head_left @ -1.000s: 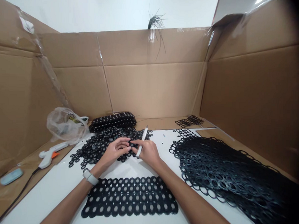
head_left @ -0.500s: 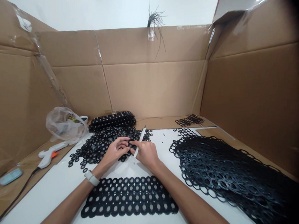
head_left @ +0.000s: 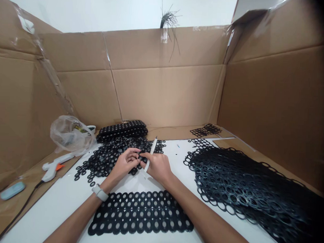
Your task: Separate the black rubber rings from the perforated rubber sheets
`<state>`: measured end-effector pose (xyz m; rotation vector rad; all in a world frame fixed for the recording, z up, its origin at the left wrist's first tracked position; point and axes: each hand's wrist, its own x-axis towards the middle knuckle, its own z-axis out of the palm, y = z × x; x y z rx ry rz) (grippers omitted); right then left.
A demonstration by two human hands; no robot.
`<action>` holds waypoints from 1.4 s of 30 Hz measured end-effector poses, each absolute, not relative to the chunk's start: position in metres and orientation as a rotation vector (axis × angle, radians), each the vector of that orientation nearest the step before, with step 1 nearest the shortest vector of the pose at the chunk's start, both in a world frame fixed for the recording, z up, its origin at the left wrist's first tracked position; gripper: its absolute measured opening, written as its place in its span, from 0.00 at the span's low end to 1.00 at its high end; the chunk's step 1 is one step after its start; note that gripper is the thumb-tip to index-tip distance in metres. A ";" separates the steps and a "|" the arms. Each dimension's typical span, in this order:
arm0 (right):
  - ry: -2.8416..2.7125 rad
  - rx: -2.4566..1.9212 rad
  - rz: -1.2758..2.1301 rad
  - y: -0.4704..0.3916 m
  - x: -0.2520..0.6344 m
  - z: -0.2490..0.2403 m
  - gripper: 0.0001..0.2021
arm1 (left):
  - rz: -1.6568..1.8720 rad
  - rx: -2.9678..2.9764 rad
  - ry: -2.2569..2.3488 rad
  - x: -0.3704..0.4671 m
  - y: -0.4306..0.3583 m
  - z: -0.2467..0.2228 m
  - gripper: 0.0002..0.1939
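My left hand point(head_left: 127, 162) and my right hand point(head_left: 159, 166) meet fingertip to fingertip above the white board. My left fingers pinch a small black piece point(head_left: 140, 154), apparently a ring, mostly covered by the fingers. Held in my right hand is a white pen-shaped craft knife point(head_left: 153, 145), its dark pointed tip slanting up and away; my right thumb and forefinger also reach the small piece. Just behind lies a heap of loose black rings point(head_left: 104, 156). Nearer me, between my forearms, a flat black panel of joined rings point(head_left: 137, 214) with pale centres rests on the board.
On the right spreads a large stack of black ring mesh point(head_left: 236, 184). A folded black panel point(head_left: 123, 130) sits behind the heap. At left are a clear plastic bag point(head_left: 69, 134), a white glue gun point(head_left: 51, 170) with its cord and a light-blue case point(head_left: 13, 191). Cardboard walls point(head_left: 168, 97) enclose the board.
Almost nothing differs. My hands stay together over the board, and the craft knife in my right hand shifts very slightly to the left.
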<state>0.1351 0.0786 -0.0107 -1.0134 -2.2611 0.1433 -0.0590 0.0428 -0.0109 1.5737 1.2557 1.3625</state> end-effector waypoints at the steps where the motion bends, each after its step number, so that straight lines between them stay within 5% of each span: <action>1: -2.260 -1.012 0.139 0.079 0.135 -0.011 0.16 | 1.366 1.572 1.255 -0.059 0.043 -0.011 0.22; 20: -2.194 -1.075 0.197 0.085 0.140 -0.013 0.20 | 1.596 1.467 1.271 -0.073 0.044 0.006 0.22; 33: -2.118 -1.070 0.315 0.103 0.141 -0.029 0.19 | 2.070 1.416 0.791 -0.032 0.063 0.163 0.17; 42: -2.089 -1.099 0.395 0.110 0.136 -0.043 0.17 | 2.354 1.427 0.674 -0.003 0.015 0.198 0.13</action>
